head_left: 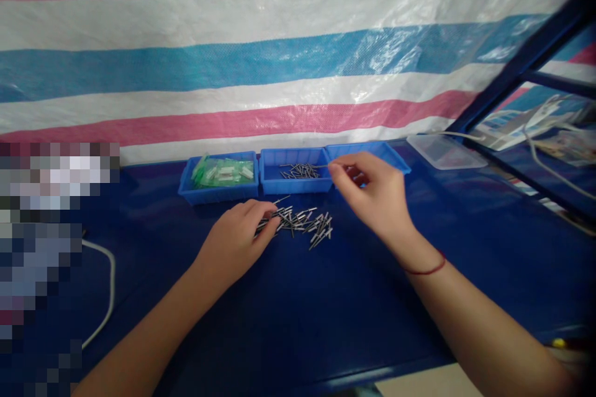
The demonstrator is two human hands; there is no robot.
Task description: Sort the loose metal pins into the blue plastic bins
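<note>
A loose pile of small metal pins (305, 223) lies on the blue table (326, 310). My left hand (237, 239) rests on the pile's left end, fingers curled and pinching at pins. My right hand (370, 192) is raised over the middle blue tray (294, 186) and the right blue tray (372, 152), thumb and forefinger pinched on one thin pin (322, 166) that points left over the middle tray. That tray holds several more pins (299, 170).
A left blue tray (218, 189) holds green and clear small bags (223, 172). A clear plastic lid (444, 152) lies at the right. A white cable (105, 285) curves at the left. A striped tarp (279, 62) hangs behind. A blue frame (516, 74) stands at the right.
</note>
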